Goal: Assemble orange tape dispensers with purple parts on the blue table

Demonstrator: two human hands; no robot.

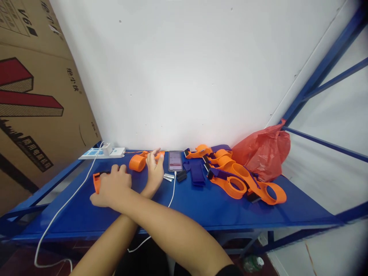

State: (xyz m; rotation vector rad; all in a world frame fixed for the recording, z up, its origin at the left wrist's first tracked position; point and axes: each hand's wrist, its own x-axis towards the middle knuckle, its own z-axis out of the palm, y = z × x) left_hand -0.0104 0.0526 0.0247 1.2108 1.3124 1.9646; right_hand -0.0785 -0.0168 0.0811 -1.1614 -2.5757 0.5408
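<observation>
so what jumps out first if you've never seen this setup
The crossed forearms stand out: the right hand lies over an orange piece at the left of the blue shelf, while the left hand rests against an orange ring part nearer the wall. To the right lies a heap of orange and purple parts beside a red plastic bag, with a phone between.
</observation>
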